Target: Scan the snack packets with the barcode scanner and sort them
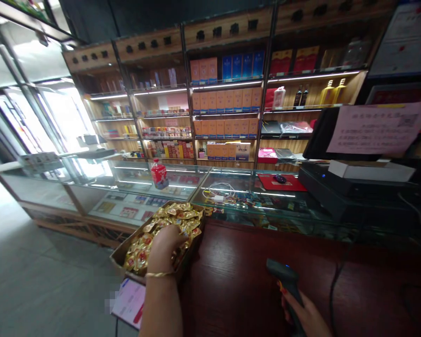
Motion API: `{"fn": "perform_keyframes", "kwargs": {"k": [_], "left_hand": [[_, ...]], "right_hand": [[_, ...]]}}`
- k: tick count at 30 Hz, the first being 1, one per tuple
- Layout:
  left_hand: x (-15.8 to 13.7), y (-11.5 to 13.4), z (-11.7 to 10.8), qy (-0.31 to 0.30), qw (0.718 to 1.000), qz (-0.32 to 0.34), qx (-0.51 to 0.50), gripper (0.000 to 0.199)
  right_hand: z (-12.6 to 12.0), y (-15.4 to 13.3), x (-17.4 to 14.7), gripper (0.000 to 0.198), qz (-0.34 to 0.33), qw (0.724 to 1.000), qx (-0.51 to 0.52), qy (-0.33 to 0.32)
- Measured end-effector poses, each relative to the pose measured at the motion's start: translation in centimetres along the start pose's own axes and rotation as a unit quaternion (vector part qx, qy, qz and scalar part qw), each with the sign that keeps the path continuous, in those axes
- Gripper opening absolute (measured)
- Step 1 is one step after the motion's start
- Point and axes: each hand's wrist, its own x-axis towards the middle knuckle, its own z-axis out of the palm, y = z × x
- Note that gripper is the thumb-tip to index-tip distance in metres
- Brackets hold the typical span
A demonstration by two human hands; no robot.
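My left hand (169, 239) reaches into an open cardboard box (119, 257) filled with small gold-wrapped packets (178, 213). Its fingers are curled down among the packets, and the fingertips are mostly hidden, so I cannot make out what is in them. A thin gold bracelet (160, 274) circles the wrist. At the lower right, my right hand (303, 311) is wrapped around the handle of a dark barcode scanner (282, 270). The scanner's head points up and to the left above the dark red wooden counter, and a small blue light shows on it.
A pink-and-white printed card (129, 299) lies beside the box. Beyond are a glass display counter (189, 196), a red-labelled plastic jug (159, 174), a white cable (222, 189) and a mouse (279, 179) on a red mat. A monitor (315, 135) stands right; a black cord (335, 281) crosses the wood.
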Motion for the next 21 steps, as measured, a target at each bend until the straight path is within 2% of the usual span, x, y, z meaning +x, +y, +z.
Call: {"fn": "perform_keyframes", "kwargs": {"k": [3,7,9,11,13,16,18,21], "left_hand": [[1.9,3.2,-3.4,0.034,0.999,0.030,0.007,0.031],[4.8,10.2,-8.1,0.118,0.982,0.145,0.025,0.036],[5.6,13.3,-8.9,0.150,0.965,0.212,0.041,0.034],[6.0,14.6,-8.1,0.148,0.945,0.286,0.057,0.032],[5.9,13.7,-6.2,0.111,0.928,0.347,0.077,0.027],[5.6,9.0,-3.5,0.047,0.918,0.381,0.102,0.029],[5.4,4.9,-2.9,0.033,0.925,0.366,0.100,0.038],[5.3,-0.7,-3.4,0.015,0.949,0.308,0.070,0.046]], "right_hand": [[0.3,-0.2,0.1,0.075,0.011,1.000,0.018,-0.004],[0.1,0.4,0.6,0.069,0.015,1.000,0.007,-0.013],[-0.1,1.0,0.8,0.068,0.015,1.000,0.001,-0.009],[-0.4,1.4,0.9,0.069,0.016,1.000,-0.002,-0.007],[-0.5,1.5,0.7,0.069,0.008,1.000,-0.014,-0.017],[-0.8,1.4,0.3,0.066,-0.013,0.999,-0.036,-0.033],[-1.0,1.1,0.1,0.065,-0.015,0.998,-0.039,-0.036],[-1.1,0.7,-0.2,0.068,-0.001,0.997,-0.066,-0.033]]}}
